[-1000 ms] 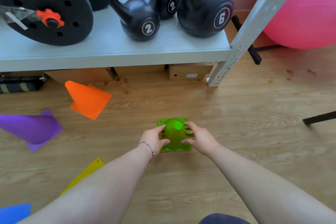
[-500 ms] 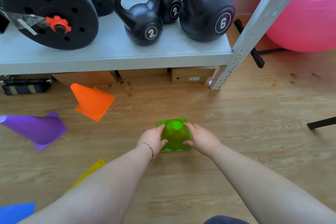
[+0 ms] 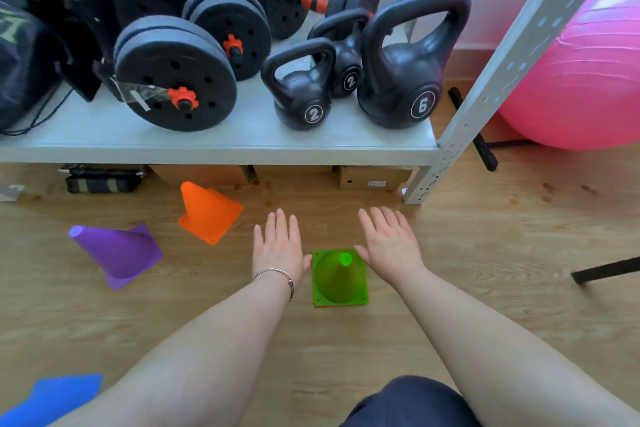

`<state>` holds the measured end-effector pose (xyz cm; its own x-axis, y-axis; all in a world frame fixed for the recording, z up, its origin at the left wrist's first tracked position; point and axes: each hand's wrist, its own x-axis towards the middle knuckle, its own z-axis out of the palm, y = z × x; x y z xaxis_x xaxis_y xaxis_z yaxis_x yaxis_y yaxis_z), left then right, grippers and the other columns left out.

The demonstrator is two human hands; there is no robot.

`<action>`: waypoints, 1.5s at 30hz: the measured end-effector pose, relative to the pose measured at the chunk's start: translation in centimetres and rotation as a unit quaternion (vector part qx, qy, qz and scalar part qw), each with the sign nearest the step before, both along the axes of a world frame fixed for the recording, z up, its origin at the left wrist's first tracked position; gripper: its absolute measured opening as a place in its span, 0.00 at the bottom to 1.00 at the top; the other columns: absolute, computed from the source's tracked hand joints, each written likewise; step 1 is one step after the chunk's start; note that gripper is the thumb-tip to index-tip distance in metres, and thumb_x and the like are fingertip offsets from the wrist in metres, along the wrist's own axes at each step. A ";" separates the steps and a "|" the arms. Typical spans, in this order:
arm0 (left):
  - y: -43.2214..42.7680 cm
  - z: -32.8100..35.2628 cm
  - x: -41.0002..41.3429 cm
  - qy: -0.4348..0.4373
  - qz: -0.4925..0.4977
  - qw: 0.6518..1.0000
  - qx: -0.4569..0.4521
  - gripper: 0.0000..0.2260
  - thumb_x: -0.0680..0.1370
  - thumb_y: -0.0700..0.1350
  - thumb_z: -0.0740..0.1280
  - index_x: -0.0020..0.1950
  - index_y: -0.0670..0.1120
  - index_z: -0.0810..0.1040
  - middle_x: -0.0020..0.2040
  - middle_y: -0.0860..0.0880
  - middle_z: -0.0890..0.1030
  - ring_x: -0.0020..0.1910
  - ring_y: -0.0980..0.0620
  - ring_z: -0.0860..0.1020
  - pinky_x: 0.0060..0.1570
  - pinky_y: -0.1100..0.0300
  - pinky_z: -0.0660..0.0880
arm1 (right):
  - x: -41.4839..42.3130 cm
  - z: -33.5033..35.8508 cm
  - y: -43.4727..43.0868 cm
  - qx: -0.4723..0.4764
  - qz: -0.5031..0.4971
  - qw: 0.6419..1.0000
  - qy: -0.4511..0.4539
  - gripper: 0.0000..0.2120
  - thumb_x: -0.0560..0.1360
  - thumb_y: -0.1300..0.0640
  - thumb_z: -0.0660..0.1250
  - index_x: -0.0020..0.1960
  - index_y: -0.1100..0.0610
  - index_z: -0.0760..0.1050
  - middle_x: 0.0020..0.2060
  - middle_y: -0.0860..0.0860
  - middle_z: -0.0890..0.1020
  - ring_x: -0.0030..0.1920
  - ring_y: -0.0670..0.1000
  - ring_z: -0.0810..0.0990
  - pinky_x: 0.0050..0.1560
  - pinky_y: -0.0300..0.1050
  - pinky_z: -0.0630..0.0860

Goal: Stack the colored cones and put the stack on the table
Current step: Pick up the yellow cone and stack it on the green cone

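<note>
A green cone [image 3: 338,279] stands upright on the wooden floor, with a thin orange edge showing under its base. My left hand [image 3: 278,246] is flat and open just left of it, fingers spread, holding nothing. To the cone's right, my right hand [image 3: 388,241] is also open and empty. An orange cone [image 3: 207,211] lies on its side further left. A purple cone [image 3: 116,255] lies tipped beyond that. A blue cone [image 3: 52,399] shows at the bottom left corner.
A grey metal shelf [image 3: 221,140] holds black kettlebells [image 3: 401,80] and dumbbell plates [image 3: 173,76]. Its upright post [image 3: 485,90] stands at the right. A pink exercise ball [image 3: 581,73] sits far right. Cardboard boxes [image 3: 374,177] lie under the shelf. A black bar [image 3: 606,269] crosses the floor at right.
Both hands let go of the green cone and opened, moving forward to either side of it. The camera tilted up, and the yellow cone's edge left the view.
</note>
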<state>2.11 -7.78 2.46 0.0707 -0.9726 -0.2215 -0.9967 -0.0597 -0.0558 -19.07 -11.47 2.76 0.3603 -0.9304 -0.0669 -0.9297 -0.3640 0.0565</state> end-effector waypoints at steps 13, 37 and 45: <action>2.7 8.6 9.1 -0.012 0.114 0.992 -0.048 0.37 0.78 0.61 0.60 0.79 0.45 0.49 0.79 0.44 0.54 0.79 0.46 0.52 0.75 0.45 0.52 | 10.6 8.2 -1.5 -0.032 0.066 0.996 -0.050 0.36 0.73 0.41 0.68 0.74 0.58 0.65 0.65 0.57 0.75 0.67 0.60 0.72 0.69 0.58 0.67; 21.1 -4.6 21.2 0.039 0.294 0.948 0.116 0.33 0.78 0.53 0.62 0.79 0.48 0.50 0.80 0.46 0.53 0.78 0.47 0.55 0.74 0.49 0.57 | 25.0 -3.5 8.6 0.230 0.246 0.942 0.010 0.33 0.72 0.47 0.72 0.72 0.52 0.63 0.67 0.53 0.71 0.66 0.58 0.70 0.63 0.53 0.69; 21.3 -9.7 19.2 0.111 0.264 0.944 0.167 0.32 0.76 0.55 0.66 0.76 0.51 0.56 0.74 0.49 0.65 0.74 0.47 0.62 0.71 0.50 0.61 | 26.8 -9.1 10.7 0.353 0.237 0.904 0.038 0.38 0.72 0.51 0.74 0.75 0.49 0.57 0.66 0.55 0.73 0.64 0.61 0.74 0.57 0.56 0.76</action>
<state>21.36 13.55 -7.25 0.4410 -0.6886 -0.5756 -0.8226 -0.5667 0.0477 7.76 -0.75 -6.36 0.6773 -0.3891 -0.6244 -0.6630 -0.6908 -0.2887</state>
